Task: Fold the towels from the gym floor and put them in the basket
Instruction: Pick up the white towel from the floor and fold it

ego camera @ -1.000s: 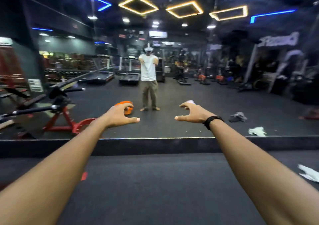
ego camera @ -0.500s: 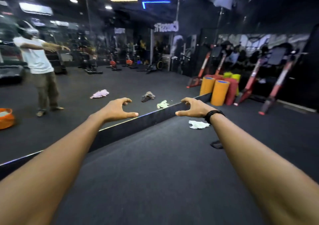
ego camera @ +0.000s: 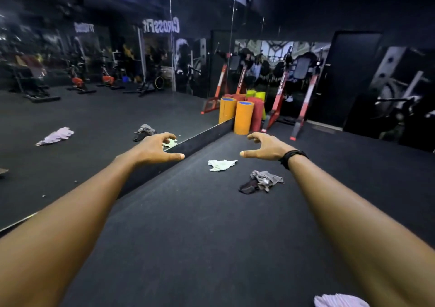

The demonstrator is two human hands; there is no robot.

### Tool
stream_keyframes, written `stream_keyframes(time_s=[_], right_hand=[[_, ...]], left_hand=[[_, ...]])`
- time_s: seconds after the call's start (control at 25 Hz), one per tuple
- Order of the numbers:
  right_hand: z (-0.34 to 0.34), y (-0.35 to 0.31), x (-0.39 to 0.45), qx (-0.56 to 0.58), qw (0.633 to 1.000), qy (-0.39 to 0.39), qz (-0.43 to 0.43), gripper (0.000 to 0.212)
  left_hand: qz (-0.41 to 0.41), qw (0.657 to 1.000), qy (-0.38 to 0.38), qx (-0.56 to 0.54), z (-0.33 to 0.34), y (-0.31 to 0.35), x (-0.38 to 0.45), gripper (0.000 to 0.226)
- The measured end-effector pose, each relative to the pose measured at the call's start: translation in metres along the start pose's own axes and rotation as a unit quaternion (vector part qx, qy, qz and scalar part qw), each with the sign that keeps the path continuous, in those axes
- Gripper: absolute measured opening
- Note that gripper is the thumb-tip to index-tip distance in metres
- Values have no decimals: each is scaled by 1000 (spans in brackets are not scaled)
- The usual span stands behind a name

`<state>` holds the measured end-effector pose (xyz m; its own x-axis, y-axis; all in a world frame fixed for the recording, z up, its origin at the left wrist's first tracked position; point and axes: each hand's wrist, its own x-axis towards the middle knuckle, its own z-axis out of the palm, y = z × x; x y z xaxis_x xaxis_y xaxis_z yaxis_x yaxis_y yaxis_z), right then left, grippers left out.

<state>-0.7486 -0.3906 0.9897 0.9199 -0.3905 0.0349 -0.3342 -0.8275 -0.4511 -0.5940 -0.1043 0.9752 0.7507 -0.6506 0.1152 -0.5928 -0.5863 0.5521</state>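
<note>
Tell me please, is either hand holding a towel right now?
No, the left hand and right hand hover empty above the white towel.

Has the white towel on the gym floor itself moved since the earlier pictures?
No. The white towel lies at the same spot beside the mirror's base strip; only the camera turned right, bringing it between the hands.

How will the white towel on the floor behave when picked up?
Likely floppy: the white towel lies crumpled with loose folds, so it should drape and hang from any pinch point. Probably light, being small and thin-looking. It is unlikely to roll or slide, since it rests flat on the matte black floor.
</note>
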Motion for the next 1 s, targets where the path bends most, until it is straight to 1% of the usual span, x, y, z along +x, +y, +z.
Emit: stream_keyframes(time_s=[0.24, 0.36, 0.52, 0.76, 1.0], right_hand=[[-8, 18, 116, -11, 1000, 22, 14, 78], [-17, 18, 178, -10, 999, 22, 25, 77], [-27, 24, 250, -5, 999, 26, 48, 76], [-25, 62, 324, -1, 996, 22, 83, 77], [-22, 127, 418, 10, 995, 17, 97, 78]], left_hand=[[28, 1000, 10, -3, -8, -29, 140, 74], [41, 999, -5, -10, -18, -42, 211, 75], [40, 999, -14, -1, -23, -55, 304, 74], [43, 997, -53, -22, 15, -66, 404, 76], [55, 995, -78, -7, 67, -62, 507, 75]])
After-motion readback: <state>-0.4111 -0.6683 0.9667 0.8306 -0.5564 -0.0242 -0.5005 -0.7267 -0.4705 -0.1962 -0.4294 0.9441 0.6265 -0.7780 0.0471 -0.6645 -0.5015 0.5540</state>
